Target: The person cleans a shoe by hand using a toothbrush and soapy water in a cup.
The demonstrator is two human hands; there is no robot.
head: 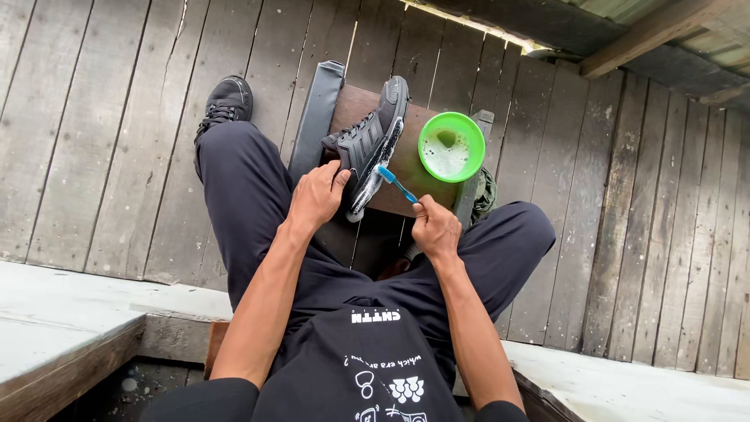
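Observation:
A black sneaker [373,134] lies tilted on its side on a small brown stool [410,160], its white sole edge turned toward me. My left hand [316,195] grips the heel end of the sneaker. My right hand [436,228] holds a blue toothbrush [397,184], whose bristle end touches the sole edge. A green bowl [451,146] of soapy water stands on the stool just right of the sneaker.
I sit over a weathered wooden plank floor [109,133]. My left foot wears a matching black sneaker [226,101] at upper left. Pale concrete ledges [62,312] run along the lower left and lower right. A wooden beam [648,35] crosses the top right.

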